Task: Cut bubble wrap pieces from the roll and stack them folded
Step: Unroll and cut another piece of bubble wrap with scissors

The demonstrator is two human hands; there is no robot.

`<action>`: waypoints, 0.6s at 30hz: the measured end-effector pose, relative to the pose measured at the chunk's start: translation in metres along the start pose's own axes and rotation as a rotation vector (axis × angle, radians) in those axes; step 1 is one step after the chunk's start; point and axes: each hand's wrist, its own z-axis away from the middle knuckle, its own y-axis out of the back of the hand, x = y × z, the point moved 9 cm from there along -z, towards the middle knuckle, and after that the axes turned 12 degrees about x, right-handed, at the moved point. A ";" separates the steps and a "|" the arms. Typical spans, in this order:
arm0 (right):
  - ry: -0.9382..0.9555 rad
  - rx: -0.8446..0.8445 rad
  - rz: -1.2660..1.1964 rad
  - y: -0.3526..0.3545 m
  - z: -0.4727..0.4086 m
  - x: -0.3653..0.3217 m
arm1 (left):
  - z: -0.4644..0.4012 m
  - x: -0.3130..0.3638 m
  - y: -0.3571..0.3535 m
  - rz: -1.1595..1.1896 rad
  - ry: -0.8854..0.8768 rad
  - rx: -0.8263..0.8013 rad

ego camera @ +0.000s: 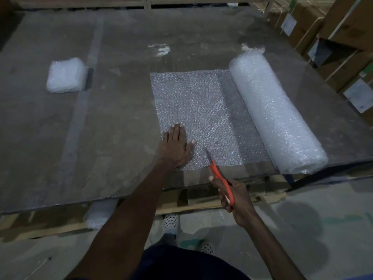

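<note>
Bubble wrap lies unrolled in a flat sheet (pixel 193 110) on the table (pixel 113 98), its far side still joined to the roll (pixel 276 116), which rests just right of the sheet near the table's front edge. The left hand (pixel 177 146) presses flat on the sheet's near left corner, fingers straight and spread. The right hand (pixel 234 197) grips orange-handled scissors (pixel 217 172), fingers curled through the loops; the blades sit at the sheet's near edge, close beside the left thumb. Well left of the sheet, a stack (pixel 65 75) of folded pieces sits on the table. Cardboard boxes (pixel 343 37) stand beyond the roll, to the right.
</note>
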 end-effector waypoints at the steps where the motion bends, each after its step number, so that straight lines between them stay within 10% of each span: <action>1: -0.003 -0.002 0.002 -0.001 0.000 -0.002 | 0.000 0.000 0.000 0.001 0.003 0.001; 18: -0.004 0.000 0.014 -0.009 -0.010 -0.011 | 0.003 0.002 0.005 -0.004 0.004 -0.020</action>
